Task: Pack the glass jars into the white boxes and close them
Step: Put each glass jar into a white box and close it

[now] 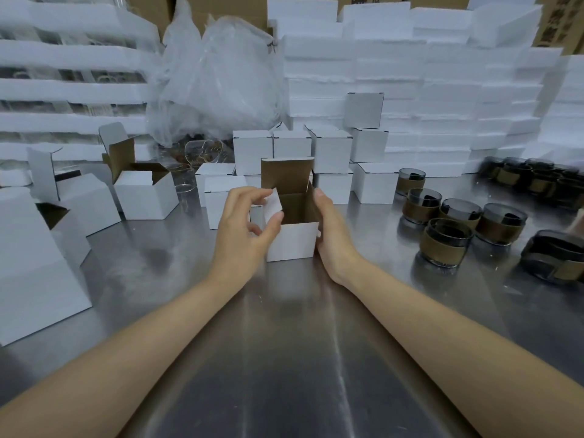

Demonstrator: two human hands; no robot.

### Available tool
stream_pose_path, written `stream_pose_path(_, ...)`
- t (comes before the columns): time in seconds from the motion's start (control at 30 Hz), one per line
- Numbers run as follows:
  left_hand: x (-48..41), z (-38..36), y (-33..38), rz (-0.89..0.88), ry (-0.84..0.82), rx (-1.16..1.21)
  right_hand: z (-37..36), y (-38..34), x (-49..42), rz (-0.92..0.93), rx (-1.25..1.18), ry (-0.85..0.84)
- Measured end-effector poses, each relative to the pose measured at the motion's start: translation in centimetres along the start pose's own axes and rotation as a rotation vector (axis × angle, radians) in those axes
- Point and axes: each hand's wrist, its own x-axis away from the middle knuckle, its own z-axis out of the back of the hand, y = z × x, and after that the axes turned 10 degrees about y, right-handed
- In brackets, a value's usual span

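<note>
- Box [292, 245]: white outside, brown inside, upright at centre of the steel surface [284, 343]; top open, no jar visible inside.
- Lid [284, 175] stands up at the back; left side flap [272, 205] is tilted inward.
- Left hand [240, 229]: thumb and fingers curled, pinching that flap.
- Right hand [331, 235]: fingers straight, flat against the box's right wall.
- Jars [445, 241]: smoky glass with brown sleeves, clustered on the surface to the right, apart from the box.
- Closed boxes [328, 150] stacked just behind; open boxes [143, 194] to the left.
- Foam slabs [442, 90] and a plastic bag [221, 80] at the back.
</note>
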Motion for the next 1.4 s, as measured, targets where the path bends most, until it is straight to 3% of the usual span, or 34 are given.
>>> stream_pose_path(0.13, -0.2, 0.1, -0.5, 0.041, 0.058, 0.034, 0.4, 0.3, -0.8, -0.121, -0.151, 0.195)
stream_pose_path(0.23, -0.5, 0.1, -1.1, 0.156, 0.068, 0.002, 0.9, 0.3, -1.3, -0.116, -0.124, 0.24)
stream_pose_path(0.53, 0.0, 0.5, -1.6, 0.09, -0.267, -0.359, 0.5, 0.4, -0.8, -0.017, 0.238, 0.252)
stream_pose_path(0.67, 0.0, 0.9, -0.9, 0.057, -0.389, -0.326, 1.1, 0.1, -1.0, -0.072, 0.343, 0.159)
stream_pose_path(0.83, -0.2, 0.9, -1.3, 0.094, -0.368, -0.349, 1.5, 0.0, -0.2, 0.042, 0.437, -0.081)
stream_pose_path(1.07, 0.4, 0.3, -1.7, 0.196, -0.483, -0.278, 1.5, 0.1, -0.3, 0.043, 0.434, -0.007)
stream_pose_path(1.4, 0.2, 0.3, -1.9, 0.281, -0.453, -0.188, 1.7, 0.0, -0.6, 0.059, 0.288, -0.13)
